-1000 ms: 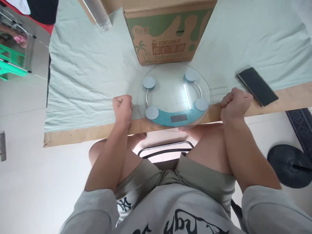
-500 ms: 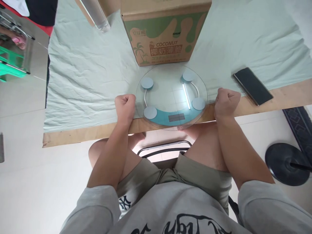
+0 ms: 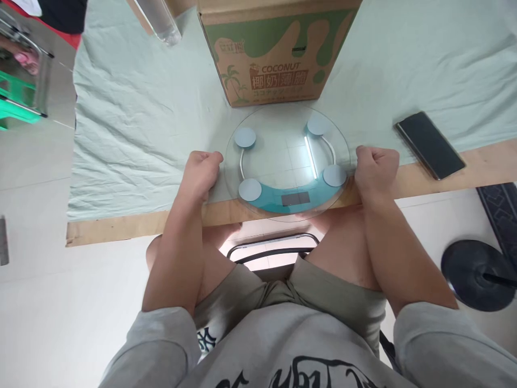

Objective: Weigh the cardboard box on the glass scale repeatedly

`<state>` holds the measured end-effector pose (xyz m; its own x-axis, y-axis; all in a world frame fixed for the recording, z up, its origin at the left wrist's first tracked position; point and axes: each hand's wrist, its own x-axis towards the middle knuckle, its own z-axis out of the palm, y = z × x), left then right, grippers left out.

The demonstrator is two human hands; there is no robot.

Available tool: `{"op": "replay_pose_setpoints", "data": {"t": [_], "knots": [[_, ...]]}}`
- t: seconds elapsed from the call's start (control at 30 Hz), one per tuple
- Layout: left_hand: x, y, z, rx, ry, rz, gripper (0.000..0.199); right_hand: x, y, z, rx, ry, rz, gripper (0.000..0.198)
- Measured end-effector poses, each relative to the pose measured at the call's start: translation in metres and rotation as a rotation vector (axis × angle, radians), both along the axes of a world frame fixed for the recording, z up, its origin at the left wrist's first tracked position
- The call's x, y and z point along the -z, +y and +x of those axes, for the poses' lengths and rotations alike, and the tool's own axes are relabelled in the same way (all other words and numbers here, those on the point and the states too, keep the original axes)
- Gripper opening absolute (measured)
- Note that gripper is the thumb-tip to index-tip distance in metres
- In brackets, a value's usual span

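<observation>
A round glass bathroom scale [image 3: 278,161] lies at the table's front edge, its near rim jutting past the wood. It has silvery round pads and a teal band with a small grey display. To its left my left hand [image 3: 201,171] is closed in a loose fist, thumb toward the glass, with nothing seen in it. My right hand [image 3: 376,168] makes a fist on the other side, close to the scale's right rim and on the table edge. Just behind the scale stands a cardboard box [image 3: 278,64] printed with COCONUT and palm trees.
A black phone [image 3: 430,144] lies at the right on the pale green cloth [image 3: 137,118]. A clear plastic container [image 3: 161,24] is at the back left. Beyond the table are a green stool [image 3: 18,97] at left and a round black base [image 3: 479,275] on the floor at right.
My left hand has shifted slightly left and turned, its thumb now pointing more to the right. My right fist stays beside the scale. The view has moved a little closer.
</observation>
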<state>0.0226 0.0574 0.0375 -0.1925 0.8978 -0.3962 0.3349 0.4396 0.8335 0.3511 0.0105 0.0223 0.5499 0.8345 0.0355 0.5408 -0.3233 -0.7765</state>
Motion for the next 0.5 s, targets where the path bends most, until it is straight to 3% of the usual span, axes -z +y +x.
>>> {"op": "replay_pose_setpoints", "data": {"t": [0.27,0.37,0.47,0.5], "knots": [[-0.012,0.010,-0.006,0.133,0.002,-0.058,0.054,-0.005,-0.001,-0.002,-0.014,0.023,0.030,0.045],[-0.014,0.031,-0.011,0.105,0.025,0.135,0.044,-0.006,0.019,0.000,-0.005,0.036,0.101,0.045],[-0.010,0.070,-0.011,0.021,0.040,0.338,0.013,-0.018,0.061,-0.006,0.012,0.087,0.225,0.030],[-0.008,0.084,-0.011,0.004,0.027,0.365,0.014,-0.023,0.078,-0.009,0.002,0.177,0.309,0.026]]}}
